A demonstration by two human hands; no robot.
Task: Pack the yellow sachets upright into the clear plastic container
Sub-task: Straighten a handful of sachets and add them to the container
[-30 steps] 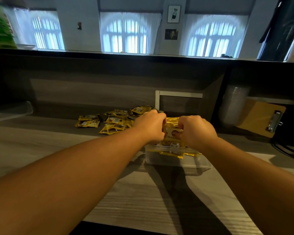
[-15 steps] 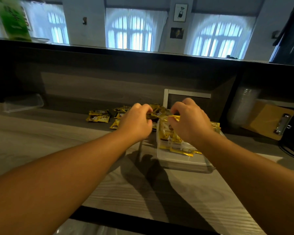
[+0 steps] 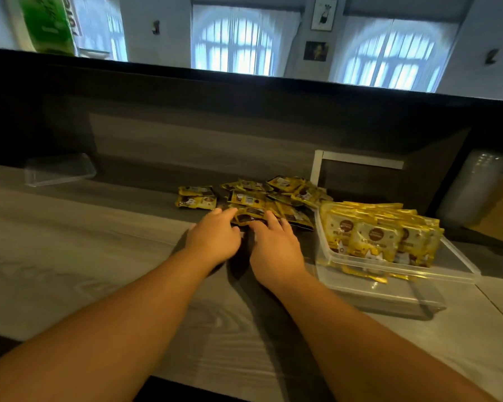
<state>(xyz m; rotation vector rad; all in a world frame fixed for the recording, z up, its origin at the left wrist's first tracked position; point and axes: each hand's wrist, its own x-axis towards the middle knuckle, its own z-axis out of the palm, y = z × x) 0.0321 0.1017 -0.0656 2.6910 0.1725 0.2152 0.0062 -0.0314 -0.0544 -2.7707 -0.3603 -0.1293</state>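
both hands on (loose) sachets

Sachets' print blurred, perhaps brand lettering

We see a grey wood counter bearing loose sachets beyond our hands, container right of them, lid far left.
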